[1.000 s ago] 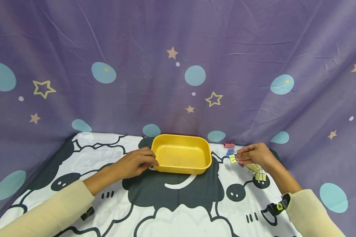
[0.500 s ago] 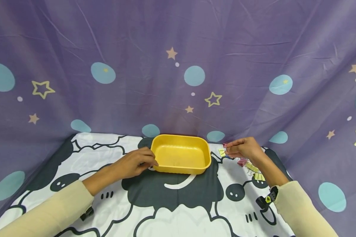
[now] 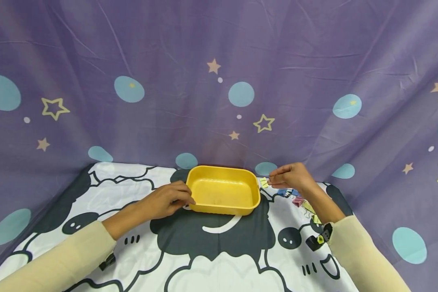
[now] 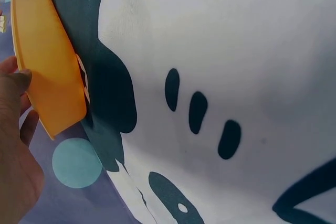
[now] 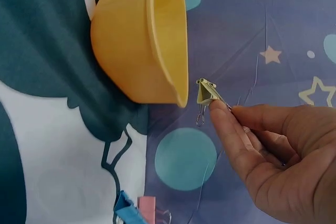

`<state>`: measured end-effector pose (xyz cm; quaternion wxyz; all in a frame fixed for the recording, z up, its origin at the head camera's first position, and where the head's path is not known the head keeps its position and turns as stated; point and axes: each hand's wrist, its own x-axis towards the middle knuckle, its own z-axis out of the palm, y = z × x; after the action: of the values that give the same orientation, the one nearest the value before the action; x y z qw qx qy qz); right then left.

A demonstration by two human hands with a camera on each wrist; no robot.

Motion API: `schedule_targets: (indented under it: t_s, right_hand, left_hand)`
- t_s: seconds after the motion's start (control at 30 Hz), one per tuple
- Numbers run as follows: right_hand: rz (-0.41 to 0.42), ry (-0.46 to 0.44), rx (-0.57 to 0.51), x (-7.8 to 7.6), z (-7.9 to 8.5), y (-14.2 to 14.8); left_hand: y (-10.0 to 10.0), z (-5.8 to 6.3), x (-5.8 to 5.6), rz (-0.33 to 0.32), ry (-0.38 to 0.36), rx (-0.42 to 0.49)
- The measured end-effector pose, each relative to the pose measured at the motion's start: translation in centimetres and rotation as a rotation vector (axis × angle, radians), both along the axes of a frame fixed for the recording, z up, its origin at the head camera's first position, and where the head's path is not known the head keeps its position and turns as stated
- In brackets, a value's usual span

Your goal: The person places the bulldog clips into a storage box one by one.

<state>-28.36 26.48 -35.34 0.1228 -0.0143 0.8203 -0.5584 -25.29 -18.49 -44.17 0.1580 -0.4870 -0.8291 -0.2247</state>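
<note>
A yellow binder clip [image 3: 264,182] is pinched by its wire handle between the thumb and fingers of my right hand [image 3: 293,177]. The clip hangs just off the right end of a yellow plastic tray [image 3: 219,209], apart from it. In the right wrist view the clip [image 5: 205,93] has one wire handle pointing down, and the tray's wall [image 5: 123,40] stands beside it. My left hand [image 3: 170,198] holds the tray's left end at the rim. The left wrist view shows that thumb against the tray's outer side [image 4: 50,59], with the other fingertips partly hidden.
Blue [image 3: 284,192], pink [image 3: 298,201] and yellow [image 3: 308,208] binder clips lie on the cloth below the right hand and forearm. The cartoon-print cloth [image 3: 226,267] covers the surface. A purple curtain [image 3: 190,121] rises right behind the tray.
The right hand has moved left and slightly away from me, carrying the yellow binder clip off the other clips to the tray's right end. The left hand and tray have stayed put.
</note>
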Motion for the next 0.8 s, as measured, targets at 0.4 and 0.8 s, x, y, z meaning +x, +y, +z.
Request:
schedule_targets:
  t_s: [0.4,0.8]
  right_hand:
    - [0.048,0.041,0.027,-0.6,-0.3,-3.8]
    - [0.074,0.043,0.015,-0.8,-0.7,-6.7]
  left_hand:
    - [-0.1,0.0,0.0,0.01,-0.001,-0.006]
    - [0.2,0.2,-0.1,-0.017,0.037,0.014]
